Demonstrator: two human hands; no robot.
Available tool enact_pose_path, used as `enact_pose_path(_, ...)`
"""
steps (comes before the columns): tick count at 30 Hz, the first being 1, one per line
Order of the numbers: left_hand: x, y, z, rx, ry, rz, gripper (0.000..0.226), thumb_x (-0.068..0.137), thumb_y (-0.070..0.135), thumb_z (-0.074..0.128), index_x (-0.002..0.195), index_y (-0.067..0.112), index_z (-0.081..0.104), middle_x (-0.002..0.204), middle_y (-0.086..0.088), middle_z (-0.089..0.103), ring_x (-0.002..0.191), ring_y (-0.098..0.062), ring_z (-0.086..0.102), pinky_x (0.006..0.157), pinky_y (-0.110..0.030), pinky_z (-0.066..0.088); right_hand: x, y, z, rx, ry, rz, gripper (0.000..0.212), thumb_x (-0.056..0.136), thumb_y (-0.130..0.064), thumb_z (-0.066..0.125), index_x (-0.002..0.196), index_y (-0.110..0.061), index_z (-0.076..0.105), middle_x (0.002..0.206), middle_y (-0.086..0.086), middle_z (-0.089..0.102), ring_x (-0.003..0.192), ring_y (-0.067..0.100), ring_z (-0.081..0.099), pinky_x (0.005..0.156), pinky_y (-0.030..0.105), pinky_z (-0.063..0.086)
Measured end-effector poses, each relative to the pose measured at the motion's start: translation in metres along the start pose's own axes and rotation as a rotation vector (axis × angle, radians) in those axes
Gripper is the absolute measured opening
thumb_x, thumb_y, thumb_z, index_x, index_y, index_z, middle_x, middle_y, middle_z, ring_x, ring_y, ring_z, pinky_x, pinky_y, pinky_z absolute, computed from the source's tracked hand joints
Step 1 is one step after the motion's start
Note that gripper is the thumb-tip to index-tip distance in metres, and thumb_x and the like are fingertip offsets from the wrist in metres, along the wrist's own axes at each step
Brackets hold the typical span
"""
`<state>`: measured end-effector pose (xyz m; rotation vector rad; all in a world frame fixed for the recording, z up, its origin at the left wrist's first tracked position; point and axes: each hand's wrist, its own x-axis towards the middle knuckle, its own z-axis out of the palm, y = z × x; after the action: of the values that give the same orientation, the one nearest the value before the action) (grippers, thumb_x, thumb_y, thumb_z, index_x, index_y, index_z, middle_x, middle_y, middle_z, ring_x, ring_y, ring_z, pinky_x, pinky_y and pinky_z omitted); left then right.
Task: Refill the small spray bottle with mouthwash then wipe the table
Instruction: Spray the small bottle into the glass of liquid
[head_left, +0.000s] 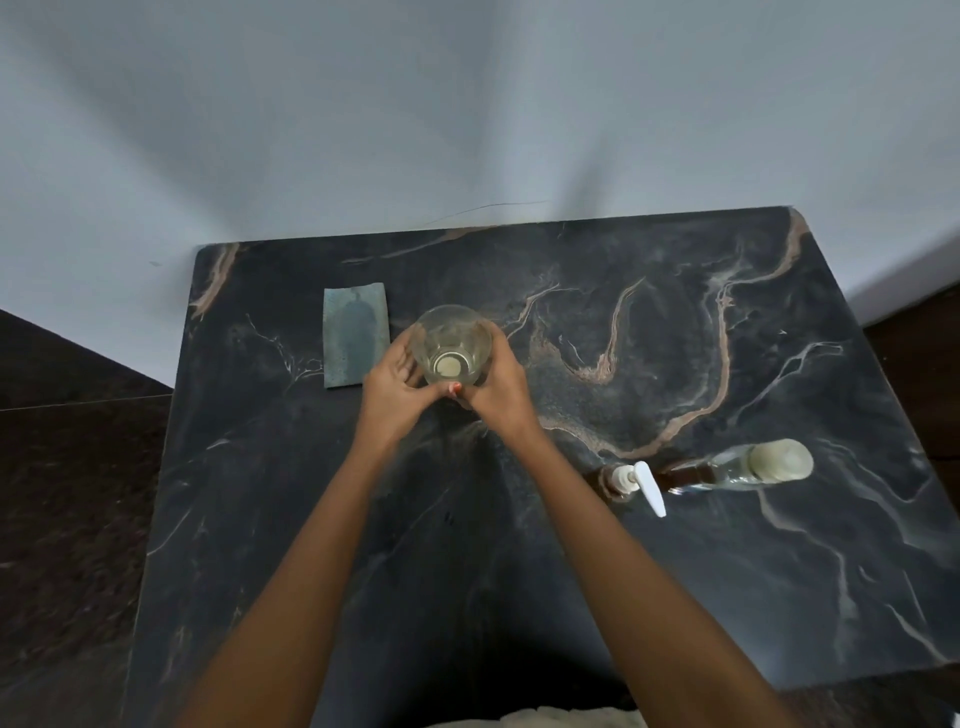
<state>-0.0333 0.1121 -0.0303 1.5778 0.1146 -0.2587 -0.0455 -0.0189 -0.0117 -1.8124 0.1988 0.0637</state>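
Note:
A clear round glass vessel (451, 343) stands at the middle of the dark marble table (649, 571), with a little pale liquid and a pale disc showing at its bottom. My left hand (392, 397) and my right hand (501, 392) close around its lower part from either side, thumbs meeting in front. A small brown bottle with a white pump spray head (631, 480) is to the right. Beside it is a clear bottle (737, 467) with a pale rounded end and a brown end. A folded green cloth (356, 335) lies left of the vessel.
The table stands against a pale wall (467, 130) at its far edge. Dark floor (67, 493) runs along the left side. A pale fabric edge (571, 719) shows at the near bottom.

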Motion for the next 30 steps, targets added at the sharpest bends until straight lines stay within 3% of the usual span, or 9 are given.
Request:
enact_pose_path(2,-0.021,0.000,0.004,-0.016,0.004,-0.008,0.084,0.059,-0.013,0.074,0.133,0.005,0.038,0.119,0.009,0.054,0.112,-0.002,0.053,0.093,-0.013,0.043,-0.021,0.001,-0.004,-0.006,-0.001,0.000,0.061,0.071,0.001,0.071,0.123,-0.015,0.043,0.106,-0.007,0.054,0.094,0.003,0.053,0.074,-0.001,0.039)
enact_pose_path(7,-0.074,-0.002,0.014,-0.002,0.011,-0.003,0.081,0.058,-0.014,0.075,0.128,0.012,0.043,0.108,0.012,0.058,0.098,0.009,0.058,0.079,-0.008,0.046,-0.070,0.006,-0.017,-0.037,-0.035,-0.068,0.058,0.070,0.001,0.072,0.120,-0.011,0.046,0.112,0.001,0.056,0.099,0.011,0.054,0.079,0.001,0.039)
enact_pose_path(12,-0.119,-0.012,0.026,-0.025,0.012,-0.015,0.078,0.057,-0.014,0.076,0.124,0.014,0.046,0.110,0.009,0.059,0.105,-0.002,0.057,0.088,-0.015,0.047,-0.114,0.014,-0.031,-0.061,-0.062,-0.056,0.065,0.069,-0.005,0.075,0.125,-0.016,0.043,0.122,0.003,0.054,0.109,0.010,0.053,0.086,0.003,0.039)
enact_pose_path(18,-0.154,-0.028,0.039,0.008,-0.028,-0.033,0.082,0.055,-0.009,0.079,0.127,0.012,0.045,0.118,0.000,0.058,0.110,-0.006,0.056,0.090,-0.016,0.047,-0.153,0.033,-0.046,-0.105,-0.055,-0.071,0.066,0.065,-0.009,0.079,0.121,-0.017,0.044,0.121,0.005,0.053,0.112,0.014,0.052,0.094,0.024,0.044)
enact_pose_path(22,-0.167,-0.038,0.049,0.054,-0.058,-0.023,0.076,0.055,-0.010,0.079,0.114,0.026,0.049,0.111,0.009,0.060,0.102,0.004,0.058,0.082,-0.010,0.047,-0.167,0.045,-0.055,-0.145,-0.055,-0.049,0.064,0.064,-0.014,0.081,0.117,-0.018,0.043,0.117,0.001,0.051,0.106,0.010,0.052,0.089,0.018,0.044)
enact_pose_path(28,-0.172,-0.049,0.057,0.065,-0.066,-0.038,0.077,0.055,-0.011,0.079,0.111,0.032,0.048,0.111,0.011,0.059,0.103,0.003,0.059,0.085,-0.011,0.047,-0.174,0.058,-0.060,-0.164,-0.054,-0.026,0.066,0.064,-0.014,0.080,0.118,-0.018,0.041,0.118,0.002,0.050,0.108,0.011,0.051,0.092,0.020,0.044)
enact_pose_path(30,-0.172,-0.052,0.058,0.077,-0.078,-0.039,0.077,0.056,-0.010,0.079,0.111,0.034,0.048,0.113,0.012,0.059,0.105,0.003,0.058,0.084,-0.011,0.047,-0.175,0.059,-0.061,-0.171,-0.060,-0.032,0.066,0.065,-0.014,0.080,0.119,-0.016,0.041,0.117,0.000,0.049,0.108,0.010,0.050,0.091,0.014,0.041)
